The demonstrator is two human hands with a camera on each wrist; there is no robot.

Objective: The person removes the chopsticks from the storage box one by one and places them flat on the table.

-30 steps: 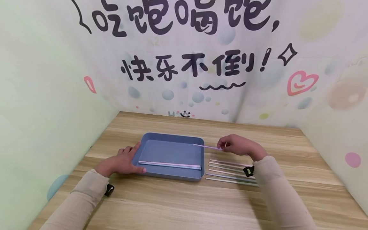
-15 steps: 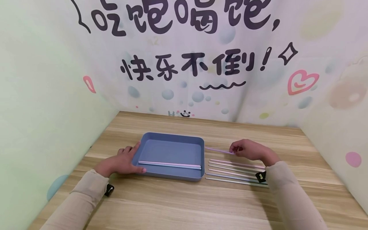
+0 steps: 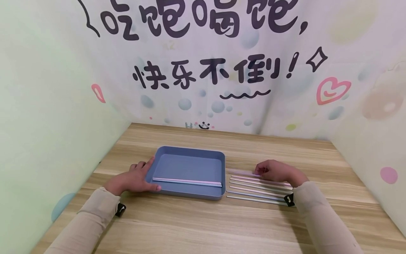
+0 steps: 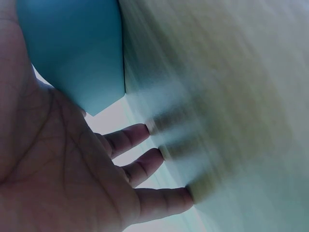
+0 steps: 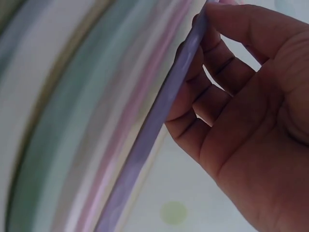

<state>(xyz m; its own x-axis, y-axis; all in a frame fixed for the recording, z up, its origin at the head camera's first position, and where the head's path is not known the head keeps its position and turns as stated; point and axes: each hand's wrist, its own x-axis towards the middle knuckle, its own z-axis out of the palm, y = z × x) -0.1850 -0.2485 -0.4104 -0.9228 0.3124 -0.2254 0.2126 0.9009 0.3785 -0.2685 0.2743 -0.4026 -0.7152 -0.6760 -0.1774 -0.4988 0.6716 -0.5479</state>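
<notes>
My right hand point(image 3: 274, 171) pinches a purple chopstick point(image 5: 166, 92) between thumb and fingers, low over the table at the far side of a row of chopsticks point(image 3: 253, 191). That row holds several pastel pink, white, blue and green ones, lying roughly parallel. A shallow blue tray point(image 3: 190, 152) stands left of them. Inside its front part lie a pink and a bluish chopstick point(image 3: 187, 182), side by side. My left hand point(image 3: 136, 179) rests at the tray's left end, thumb over the near left corner. In the left wrist view its fingers point(image 4: 161, 200) reach to the tabletop beside the tray wall point(image 4: 77, 48).
The wood-grain table point(image 3: 190, 225) meets a printed cloth backdrop point(image 3: 177, 113) behind. Pale side walls point(image 3: 47, 116) close in on the left and right. Black straps show at both wrists.
My right hand has moved right and then toward me, bringing the purple chopstick from over the tray's right edge down beside the row. The left hand and tray stay put.
</notes>
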